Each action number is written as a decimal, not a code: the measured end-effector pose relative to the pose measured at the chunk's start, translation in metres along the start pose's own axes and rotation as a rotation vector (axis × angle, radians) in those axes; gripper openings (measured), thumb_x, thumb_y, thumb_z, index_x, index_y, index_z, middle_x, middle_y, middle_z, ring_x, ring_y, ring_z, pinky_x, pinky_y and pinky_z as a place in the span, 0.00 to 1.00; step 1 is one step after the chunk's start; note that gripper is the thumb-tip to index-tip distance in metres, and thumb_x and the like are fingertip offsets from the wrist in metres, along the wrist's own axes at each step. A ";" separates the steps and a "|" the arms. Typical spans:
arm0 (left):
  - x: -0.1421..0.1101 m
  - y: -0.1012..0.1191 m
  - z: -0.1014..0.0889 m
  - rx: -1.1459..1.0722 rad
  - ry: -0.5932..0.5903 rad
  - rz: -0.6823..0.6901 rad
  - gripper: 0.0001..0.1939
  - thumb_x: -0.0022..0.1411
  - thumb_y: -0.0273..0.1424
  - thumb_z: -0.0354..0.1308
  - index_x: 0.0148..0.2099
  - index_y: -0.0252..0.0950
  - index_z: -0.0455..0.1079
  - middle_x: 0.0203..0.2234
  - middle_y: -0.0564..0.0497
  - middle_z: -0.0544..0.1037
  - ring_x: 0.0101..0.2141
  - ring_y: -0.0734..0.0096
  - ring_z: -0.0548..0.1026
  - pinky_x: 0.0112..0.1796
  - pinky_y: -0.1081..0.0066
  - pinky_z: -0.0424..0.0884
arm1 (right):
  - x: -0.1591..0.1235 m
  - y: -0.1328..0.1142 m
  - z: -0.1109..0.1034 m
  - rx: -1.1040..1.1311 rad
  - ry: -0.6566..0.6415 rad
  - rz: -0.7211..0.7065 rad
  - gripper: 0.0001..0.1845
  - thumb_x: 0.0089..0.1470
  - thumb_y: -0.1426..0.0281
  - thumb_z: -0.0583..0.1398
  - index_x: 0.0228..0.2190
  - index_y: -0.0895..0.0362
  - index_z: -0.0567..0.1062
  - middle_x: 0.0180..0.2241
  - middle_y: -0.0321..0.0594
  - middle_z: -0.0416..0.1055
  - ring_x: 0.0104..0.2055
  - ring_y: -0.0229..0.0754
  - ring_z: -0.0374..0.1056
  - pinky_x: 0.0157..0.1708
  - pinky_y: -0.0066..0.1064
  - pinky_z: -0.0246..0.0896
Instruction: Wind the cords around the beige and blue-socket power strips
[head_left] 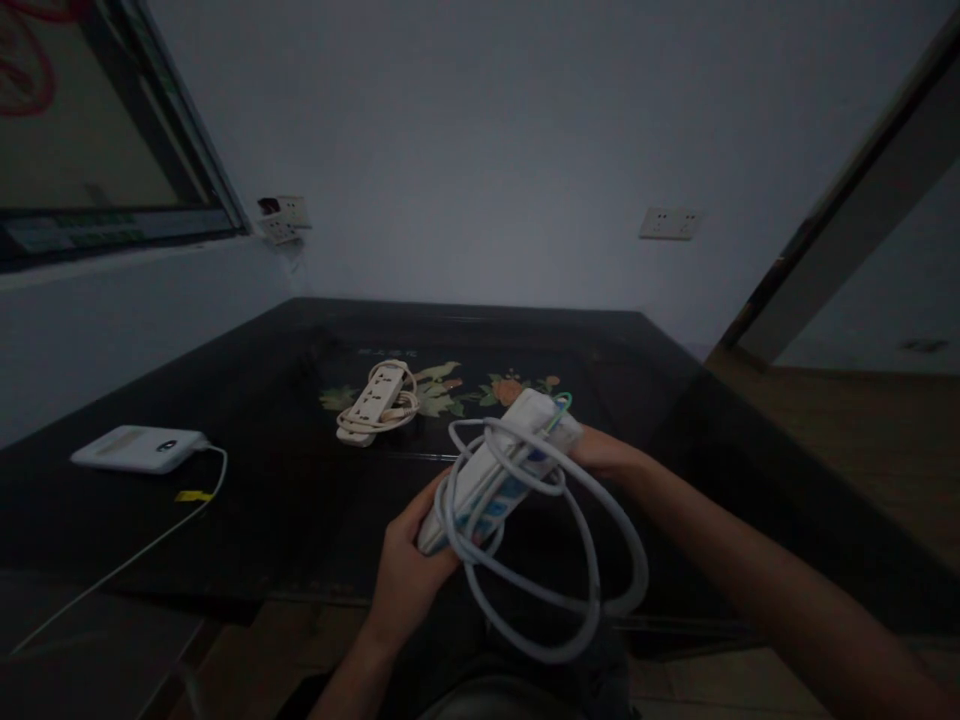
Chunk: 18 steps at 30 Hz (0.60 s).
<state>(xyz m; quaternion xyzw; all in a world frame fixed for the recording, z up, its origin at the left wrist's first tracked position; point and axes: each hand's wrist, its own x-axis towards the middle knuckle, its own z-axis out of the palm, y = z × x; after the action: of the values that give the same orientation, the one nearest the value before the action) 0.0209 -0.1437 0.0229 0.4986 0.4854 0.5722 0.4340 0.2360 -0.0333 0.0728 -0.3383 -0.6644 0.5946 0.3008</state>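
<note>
I hold a white power strip [499,470] above the near edge of a dark table [285,480]. My left hand [409,570] grips its near end with fingers wrapped round it. My right hand [600,450] is closed on its far end, partly hidden behind the strip. The strip's thick white cable [570,560] hangs in loose loops around and below it. A second, cream power strip [375,400] with its cord wound around it lies on the table further back.
A white flat device [139,447] with a white cable [150,545] lies at the table's left. Wall sockets [670,222] sit on the back wall and in the left corner [283,217]. A window is at upper left, a doorway at right.
</note>
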 end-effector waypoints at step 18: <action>0.024 -0.004 -0.018 -0.591 0.376 -0.240 0.23 0.33 0.33 0.75 0.34 0.30 0.75 0.29 0.48 0.81 0.29 0.64 0.79 0.32 0.65 0.80 | -0.095 0.037 -0.080 -0.472 0.197 0.249 0.22 0.53 0.53 0.58 0.39 0.59 0.71 0.24 0.34 0.65 0.23 0.34 0.63 0.22 0.27 0.62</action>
<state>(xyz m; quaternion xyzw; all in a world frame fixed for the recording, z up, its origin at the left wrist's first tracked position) -0.0002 -0.1215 0.0220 0.1773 0.4254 0.7145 0.5264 0.3597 -0.0604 0.0451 -0.5342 -0.7053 0.4202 0.2014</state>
